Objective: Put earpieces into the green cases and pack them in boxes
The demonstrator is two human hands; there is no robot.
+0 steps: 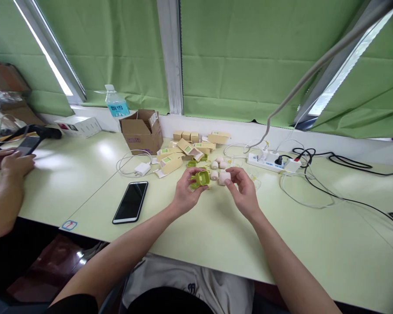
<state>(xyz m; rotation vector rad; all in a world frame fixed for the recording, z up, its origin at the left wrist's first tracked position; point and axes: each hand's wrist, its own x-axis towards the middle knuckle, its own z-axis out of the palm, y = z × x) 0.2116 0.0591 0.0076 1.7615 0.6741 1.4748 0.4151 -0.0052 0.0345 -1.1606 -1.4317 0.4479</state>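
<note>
My left hand grips a small yellow-green plastic case, its hollow side facing me. Between the thumb and fingers of my right hand is a pale pink-white, rounded block, a little to the right of the case and apart from it. Several similar pale pieces lie on the table just behind my hands. More green plastic parts rest behind my left hand. Small opened cream cardboard boxes are heaped beyond them.
A phone lies left of my left arm, near a white charger with its cable. Behind stand a brown carton and a water bottle. A power strip with tangled cables sits right. Another person's hands hold a phone, far left.
</note>
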